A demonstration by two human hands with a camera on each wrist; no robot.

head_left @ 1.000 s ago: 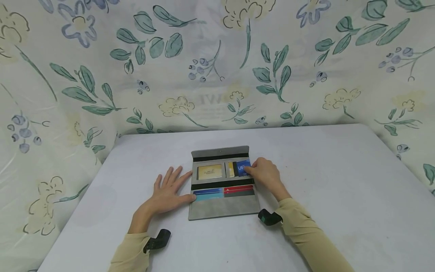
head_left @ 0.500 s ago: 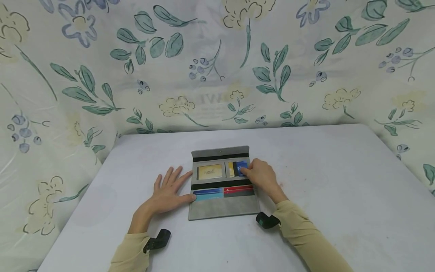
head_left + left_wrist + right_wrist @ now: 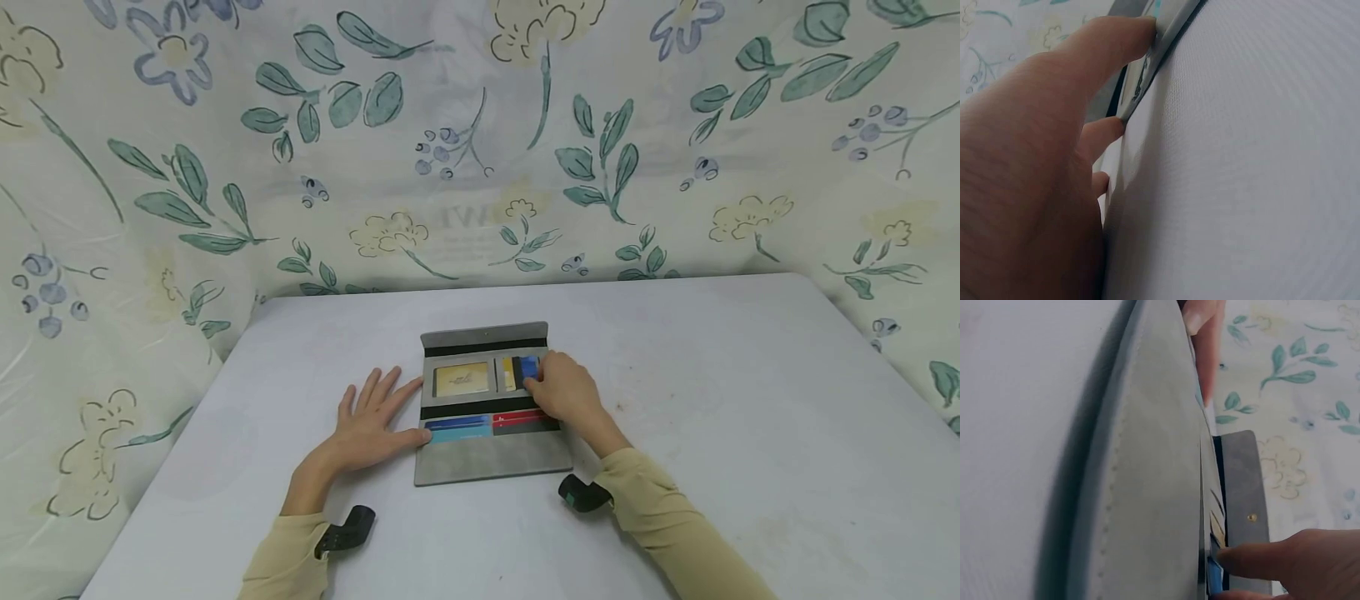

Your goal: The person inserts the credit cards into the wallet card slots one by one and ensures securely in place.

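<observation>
A grey wallet [image 3: 491, 461] lies unfolded on the white table. My left hand [image 3: 371, 429] is spread flat beside it, with thumb and index fingertip touching its left edge; the left wrist view shows the same hand [image 3: 1029, 162] at that edge. At the upper right pocket, my right hand [image 3: 572, 396] pinches a blue card [image 3: 529, 365], whose left part sits behind a dark strip next to a yellow card [image 3: 509, 374]. Fingers hide the blue card's right end. In the right wrist view, thumb and finger of the right hand [image 3: 1310, 562] close on the blue card [image 3: 1215, 578].
Another yellow card [image 3: 461, 380] shows in the wallet's left window. Blue cards [image 3: 459, 427] and red cards [image 3: 517, 416] fill the lower slots. The top flap [image 3: 1247, 481] carries a small brass snap. A floral curtain [image 3: 480, 192] hangs behind the table.
My right hand has shifted a little to the left with the blue card, which now reaches less far past the pocket's right side; its printed letters are covered. The left hand has stayed in place.
</observation>
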